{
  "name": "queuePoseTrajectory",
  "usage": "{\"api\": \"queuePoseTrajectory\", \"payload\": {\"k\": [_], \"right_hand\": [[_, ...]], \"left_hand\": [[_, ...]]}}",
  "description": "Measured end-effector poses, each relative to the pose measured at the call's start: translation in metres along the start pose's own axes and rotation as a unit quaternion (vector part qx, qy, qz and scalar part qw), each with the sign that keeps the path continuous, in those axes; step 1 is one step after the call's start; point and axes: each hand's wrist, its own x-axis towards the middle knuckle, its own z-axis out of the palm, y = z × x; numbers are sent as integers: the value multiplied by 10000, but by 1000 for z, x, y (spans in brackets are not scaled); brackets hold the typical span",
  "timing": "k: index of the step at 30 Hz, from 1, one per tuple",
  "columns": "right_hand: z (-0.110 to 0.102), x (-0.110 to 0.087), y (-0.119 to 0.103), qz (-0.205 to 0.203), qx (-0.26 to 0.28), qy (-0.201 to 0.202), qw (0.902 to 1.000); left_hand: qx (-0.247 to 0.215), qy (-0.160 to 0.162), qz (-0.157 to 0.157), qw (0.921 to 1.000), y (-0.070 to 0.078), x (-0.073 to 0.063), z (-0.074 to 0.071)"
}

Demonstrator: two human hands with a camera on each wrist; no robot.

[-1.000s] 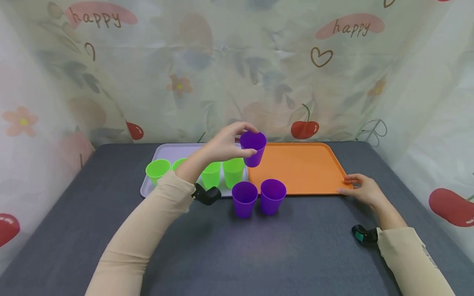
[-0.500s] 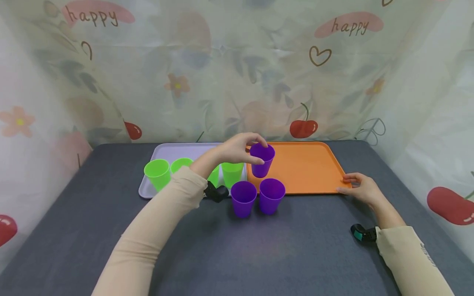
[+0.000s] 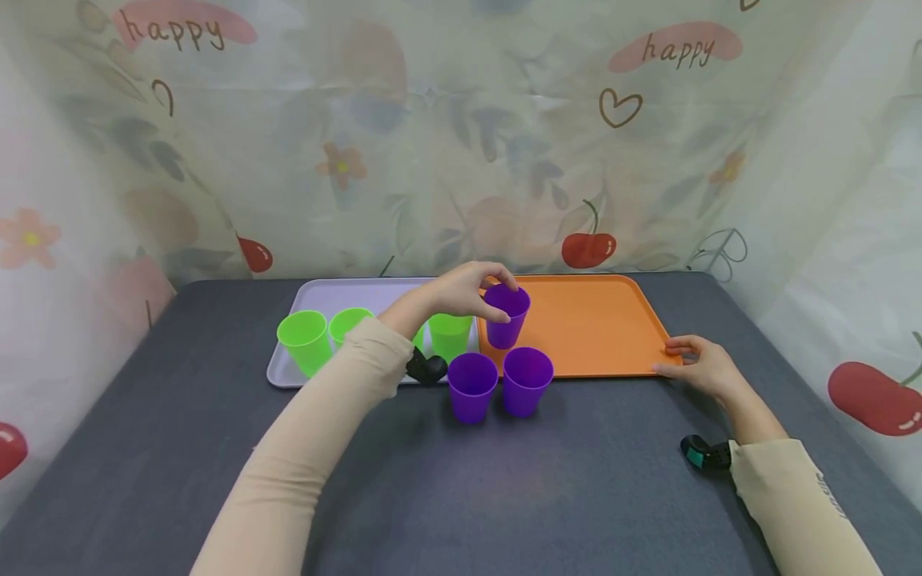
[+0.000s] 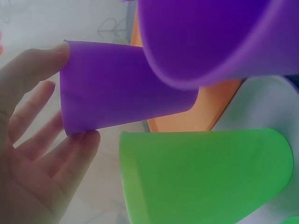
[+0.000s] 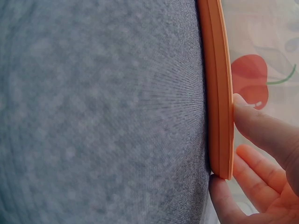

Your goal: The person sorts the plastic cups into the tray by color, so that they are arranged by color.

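My left hand [image 3: 461, 292] pinches a purple cup [image 3: 507, 324] by its rim, thumb on one side and fingers on the other. This cup is upright over the left end of the orange tray [image 3: 583, 324]. In the left wrist view a nearer purple cup [image 4: 205, 51] partly covers the held cup's base. At the tray's front right corner, my right hand [image 3: 706, 370] grips the edge, its thumb and fingers either side of the corner. Two more purple cups, one left [image 3: 471, 392] and one right [image 3: 527, 384], stand on the table in front of the trays.
A lavender tray [image 3: 353, 290] adjoins the orange one on the left. Several green cups stand on it, including one at its left end [image 3: 304, 344] and one at its right [image 3: 450, 336]; my left arm partly hides the middle ones. A patterned curtain [image 3: 432, 160] hangs behind the table.
My left hand has carried the purple cup right and down, from above the trays' seam to low over the orange tray. It barely moves in the last half second. The right hand stays put.
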Motion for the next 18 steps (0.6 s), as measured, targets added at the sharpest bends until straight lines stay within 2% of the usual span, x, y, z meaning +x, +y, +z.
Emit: {"api": "queuePoseTrajectory", "payload": {"k": [18], "right_hand": [[0, 1, 1, -90, -95, 50, 9999]], "left_hand": [[703, -398, 26, 9967, -1, 7, 9]]}}
